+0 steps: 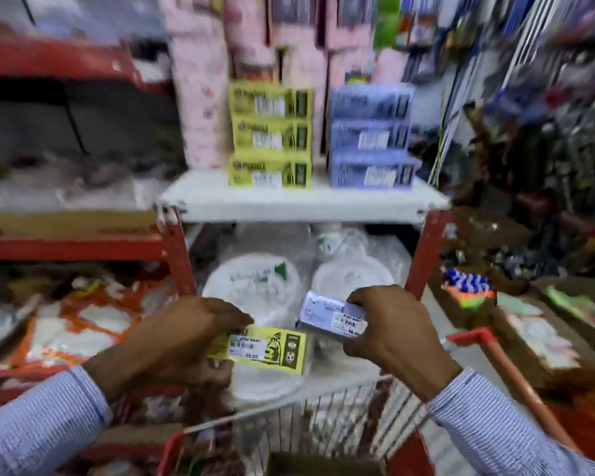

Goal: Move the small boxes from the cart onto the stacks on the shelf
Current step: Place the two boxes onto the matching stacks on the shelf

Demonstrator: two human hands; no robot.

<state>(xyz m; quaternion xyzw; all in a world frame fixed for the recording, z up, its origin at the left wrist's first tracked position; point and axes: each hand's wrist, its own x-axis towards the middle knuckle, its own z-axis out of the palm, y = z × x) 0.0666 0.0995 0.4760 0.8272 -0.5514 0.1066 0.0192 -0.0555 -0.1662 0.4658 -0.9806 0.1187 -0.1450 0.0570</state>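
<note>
While both arms reach out over the wire shopping cart (323, 417) with its red frame, each hand carries one small box. The left hand (182, 341) has its fingers (227, 316) closed over the near end of a flat yellow cardboard box (272, 348), thumb below; the box is a long slab lying roughly level, its long axis running left to right and tipped slightly down to the right, its printed side with a white barcode sticker facing the person. The right hand (389, 334) pinches a pale lilac-blue cardboard box (330, 316) between fingers on top and thumb under, long axis likewise across the view, sticker face toward the person. Both boxes hang in the air above the cart's far end, well below the white shelf board (303, 204). On that board stand two neat stacks, three high each: the stack of yellow boxes (270, 135) on the left and the stack of lilac-blue boxes (371, 135) just beside it on the right, all with their long sides to the front. Below the board, round white plates in crinkled clear plastic wrap (251, 286) are partly covered by the hands. Motion blur smears the surroundings; the print on the boxes cannot be read, and the cart's contents are hard to make out. Striped shirt sleeves (42, 424) are cut off at the frame edge.
</note>
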